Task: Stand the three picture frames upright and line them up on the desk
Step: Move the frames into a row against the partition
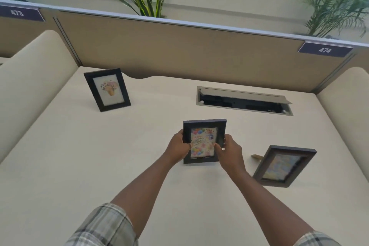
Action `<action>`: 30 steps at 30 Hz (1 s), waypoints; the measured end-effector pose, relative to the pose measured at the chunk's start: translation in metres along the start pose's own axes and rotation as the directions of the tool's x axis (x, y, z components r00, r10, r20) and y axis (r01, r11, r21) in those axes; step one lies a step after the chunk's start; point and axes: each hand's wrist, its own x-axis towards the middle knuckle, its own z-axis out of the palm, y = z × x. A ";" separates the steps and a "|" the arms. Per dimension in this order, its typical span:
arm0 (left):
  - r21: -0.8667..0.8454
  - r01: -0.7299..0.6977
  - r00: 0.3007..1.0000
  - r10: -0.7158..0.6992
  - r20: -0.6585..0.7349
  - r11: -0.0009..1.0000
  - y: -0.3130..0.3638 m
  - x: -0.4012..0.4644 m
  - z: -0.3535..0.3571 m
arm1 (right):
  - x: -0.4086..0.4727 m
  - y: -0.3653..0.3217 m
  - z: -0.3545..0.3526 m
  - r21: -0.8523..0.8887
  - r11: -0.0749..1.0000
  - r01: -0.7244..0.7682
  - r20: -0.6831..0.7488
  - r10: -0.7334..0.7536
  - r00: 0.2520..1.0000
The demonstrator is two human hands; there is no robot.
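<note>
A black frame with a flower picture [107,89] stands upright at the back left of the cream desk [79,156]. In the middle, a black frame with a balloon birthday card [203,136] is held upright, its lower edge close to the desk. My left hand [177,146] grips its left side and my right hand [229,151] grips its right side, thumb on the front. At the right, a third dark frame [283,166] with a blue and yellow picture leans tilted, its back stand poking out on the left.
An open cable hatch [243,101] is set into the desk behind the held frame. Tan partition panels [179,52] close the back, and padded dividers rise on both sides. Plants stand behind the partition.
</note>
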 end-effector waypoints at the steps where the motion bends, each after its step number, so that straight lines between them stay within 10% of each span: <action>1: 0.000 -0.011 1.000 0.011 -0.029 1.000 0.003 0.003 -0.011 | 0.008 -0.011 0.006 -0.010 1.000 0.026 0.006 -0.026 1.000; 12: -0.014 -0.035 0.944 0.028 -0.330 0.999 0.048 0.083 -0.156 | 0.132 -0.152 0.086 0.001 0.977 0.213 0.033 -0.213 0.977; 30: -0.040 0.016 0.729 -0.039 -0.684 0.999 0.016 0.180 -0.171 | 0.253 -0.183 0.198 0.000 0.977 0.215 0.113 -0.214 0.970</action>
